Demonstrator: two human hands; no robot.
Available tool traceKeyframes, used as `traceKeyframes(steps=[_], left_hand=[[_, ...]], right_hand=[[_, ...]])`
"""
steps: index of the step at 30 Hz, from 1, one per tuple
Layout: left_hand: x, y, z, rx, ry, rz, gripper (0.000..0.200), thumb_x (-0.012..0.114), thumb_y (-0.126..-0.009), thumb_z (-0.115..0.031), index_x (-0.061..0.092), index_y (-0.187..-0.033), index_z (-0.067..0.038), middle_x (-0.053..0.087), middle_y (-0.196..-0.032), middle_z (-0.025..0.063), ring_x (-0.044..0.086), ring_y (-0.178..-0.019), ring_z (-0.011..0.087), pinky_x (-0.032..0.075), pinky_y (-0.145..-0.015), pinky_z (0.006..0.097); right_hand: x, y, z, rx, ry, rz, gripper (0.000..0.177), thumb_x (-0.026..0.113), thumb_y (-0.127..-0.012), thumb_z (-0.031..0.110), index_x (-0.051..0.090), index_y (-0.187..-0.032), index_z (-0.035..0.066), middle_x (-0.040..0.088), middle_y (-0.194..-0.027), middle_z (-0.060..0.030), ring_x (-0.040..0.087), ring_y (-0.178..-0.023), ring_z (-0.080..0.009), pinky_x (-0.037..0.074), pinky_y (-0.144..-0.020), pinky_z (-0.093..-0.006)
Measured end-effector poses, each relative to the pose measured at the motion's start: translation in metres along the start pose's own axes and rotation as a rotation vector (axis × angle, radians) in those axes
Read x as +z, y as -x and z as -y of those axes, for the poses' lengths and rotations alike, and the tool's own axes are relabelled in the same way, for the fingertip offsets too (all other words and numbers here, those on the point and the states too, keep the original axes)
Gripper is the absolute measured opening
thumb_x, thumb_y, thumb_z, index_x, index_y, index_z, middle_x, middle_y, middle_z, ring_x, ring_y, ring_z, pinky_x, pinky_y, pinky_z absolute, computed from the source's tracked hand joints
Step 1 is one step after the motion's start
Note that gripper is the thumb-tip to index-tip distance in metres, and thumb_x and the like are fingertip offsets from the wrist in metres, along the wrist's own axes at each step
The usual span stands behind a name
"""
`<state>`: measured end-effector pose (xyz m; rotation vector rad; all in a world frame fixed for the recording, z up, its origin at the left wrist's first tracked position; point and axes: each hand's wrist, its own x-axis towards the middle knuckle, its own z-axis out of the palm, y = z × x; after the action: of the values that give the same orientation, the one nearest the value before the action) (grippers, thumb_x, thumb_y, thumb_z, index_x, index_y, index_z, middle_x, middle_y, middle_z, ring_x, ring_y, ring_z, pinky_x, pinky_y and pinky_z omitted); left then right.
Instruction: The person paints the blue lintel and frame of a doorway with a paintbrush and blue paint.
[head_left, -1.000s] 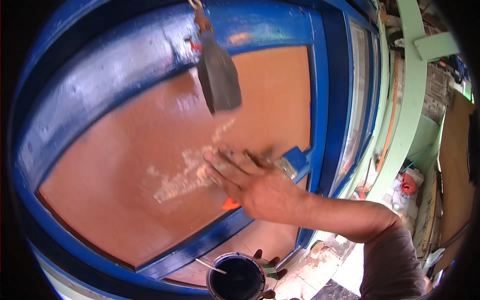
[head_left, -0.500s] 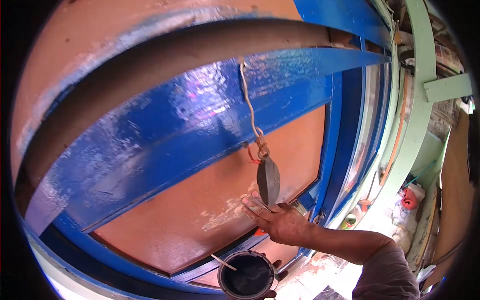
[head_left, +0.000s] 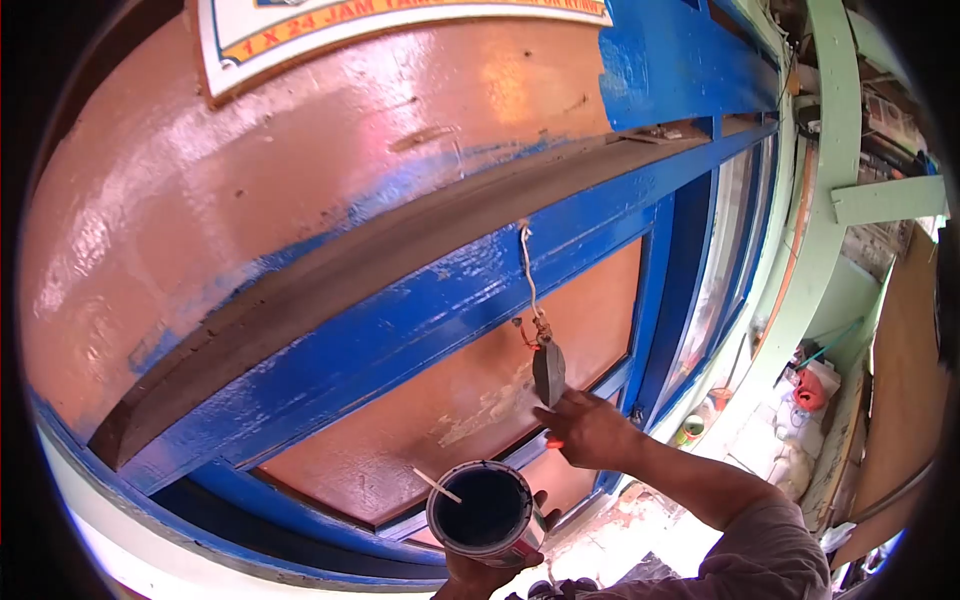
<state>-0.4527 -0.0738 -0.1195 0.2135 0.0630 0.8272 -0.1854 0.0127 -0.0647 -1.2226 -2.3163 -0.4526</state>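
Looks out from the person's head, facing forward and down through a wide, round-edged lens. Peers closely into the pot (head_left: 505,551) below, sees the right hand (head_left: 590,430) farther off beneath the slanting blue rail (head_left: 400,325), cuts off the sign (head_left: 400,18) at top and takes in a light-green post (head_left: 840,110) at right.

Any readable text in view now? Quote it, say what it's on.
"1 X 24 JAM": on the sign at the top; the words after it on that line are cut by the picture edge and not fully readable.
Held can: any print on its side is too small and blurred to read.
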Motion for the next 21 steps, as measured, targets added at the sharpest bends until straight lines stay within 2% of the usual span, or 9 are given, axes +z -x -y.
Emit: traceKeyframes(steps=[2, 5, 8, 11, 12, 14, 16, 18, 21], left_hand=[[0.012, 0.001, -0.003, -0.04, 0.199, 0.098, 0.089, 0.062, -0.093, -0.064, 0.03, -0.16, -0.014, 0.043, -0.157, 0.0198, 0.034, -0.151, 0.0422, 0.032, -0.119, 0.073], [0.026, 0.007, -0.006, -0.031, 0.225, 0.084, 0.088, 0.062, -0.094, -0.061, 0.03, -0.161, -0.013, 0.042, -0.158, 0.0204, 0.034, -0.151, 0.0423, 0.032, -0.118, 0.0735], [0.036, 0.012, -0.008, -0.025, 0.204, 0.099, 0.086, 0.062, -0.095, -0.059, 0.03, -0.161, -0.013, 0.04, -0.159, 0.0204, 0.034, -0.15, 0.0423, 0.033, -0.118, 0.0735], [0.042, 0.016, -0.011, -0.029, 0.203, 0.171, 0.085, 0.063, -0.095, -0.056, 0.03, -0.161, -0.014, 0.039, -0.161, 0.0192, 0.035, -0.15, 0.0425, 0.034, -0.117, 0.0731], [0.044, 0.017, -0.011, -0.013, 0.186, 0.184, 0.085, 0.064, -0.095, -0.056, 0.03, -0.161, -0.014, 0.038, -0.161, 0.0188, 0.035, -0.15, 0.0427, 0.035, -0.117, 0.0729], [0.047, 0.017, -0.01, 0.047, 0.1, 0.155, 0.086, 0.065, -0.093, -0.057, 0.031, -0.16, -0.015, 0.037, -0.162, 0.018, 0.034, -0.15, 0.0433, 0.037, -0.116, 0.0723], [0.057, 0.018, -0.011, 0.102, -0.08, 0.07, 0.089, 0.066, -0.091, -0.061, 0.032, -0.16, -0.016, 0.037, -0.162, 0.0174, 0.031, -0.151, 0.0438, 0.038, -0.115, 0.0716], [0.061, 0.023, -0.011, 0.142, -0.278, -0.01, 0.094, 0.067, -0.088, -0.067, 0.032, -0.16, -0.017, 0.036, -0.163, 0.0179, 0.028, -0.152, 0.0449, 0.04, -0.113, 0.0714], [0.059, 0.025, -0.018, 0.198, -0.723, -0.112, 0.105, 0.065, -0.083, -0.078, 0.031, -0.162, -0.017, 0.034, -0.164, 0.0205, 0.025, -0.153, 0.0474, 0.042, -0.11, 0.0717]], right_hand=[[-0.019, 0.008, 0.002, 0.144, 0.003, -0.007, 0.032, 0.072, -0.09, 0.031, 0.075, -0.112, 0.008, 0.071, -0.123, -0.0138, 0.072, -0.103, -0.0326, 0.06, -0.082, -0.0437], [-0.061, 0.014, -0.003, 0.523, 0.005, 0.437, 0.038, 0.066, -0.094, 0.045, 0.076, -0.088, 0.01, 0.076, -0.092, -0.0148, 0.074, -0.092, -0.0347, 0.059, -0.081, -0.0452], [-0.069, 0.044, -0.031, 0.578, 0.009, 0.236, 0.044, 0.065, -0.094, 0.053, 0.076, -0.083, 0.012, 0.071, -0.072, -0.0145, 0.074, -0.079, -0.0361, 0.058, -0.072, -0.0458], [-0.115, 0.05, -0.04, 0.719, 0.008, 0.293, 0.043, 0.063, -0.096, 0.054, 0.076, -0.086, 0.014, 0.074, -0.084, -0.0161, 0.072, -0.085, -0.0388, 0.057, -0.073, -0.0471], [-0.15, 0.039, -0.024, 0.885, -0.172, 0.188, 0.034, 0.069, -0.097, 0.044, 0.077, -0.092, 0.01, 0.074, -0.078, -0.0135, 0.073, -0.075, -0.0311, 0.056, -0.069, -0.0428], [-0.166, 0.046, -0.03, 0.915, -0.619, -0.105, 0.03, 0.076, -0.096, 0.034, 0.078, -0.097, 0.005, 0.071, -0.072, -0.006, 0.067, -0.066, -0.0166, 0.052, -0.062, -0.0343], [-0.202, 0.031, -0.019, 0.894, -0.866, -0.225, 0.033, 0.08, -0.094, 0.032, 0.077, -0.102, 0.0, 0.066, -0.072, -0.0004, 0.059, -0.065, -0.0078, 0.048, -0.059, -0.0268], [-0.224, 0.021, -0.007, 0.747, -0.998, -0.344, 0.04, 0.082, -0.091, 0.035, 0.076, -0.104, -0.002, 0.068, -0.073, -0.0034, 0.062, -0.065, -0.0109, 0.05, -0.058, -0.0262], [-0.244, 0.001, 0.009, 0.586, -1.032, -0.435, 0.032, 0.082, -0.088, 0.013, 0.071, -0.112, -0.005, 0.074, -0.085, -0.0131, 0.067, -0.061, -0.015, 0.053, -0.053, -0.0266]])
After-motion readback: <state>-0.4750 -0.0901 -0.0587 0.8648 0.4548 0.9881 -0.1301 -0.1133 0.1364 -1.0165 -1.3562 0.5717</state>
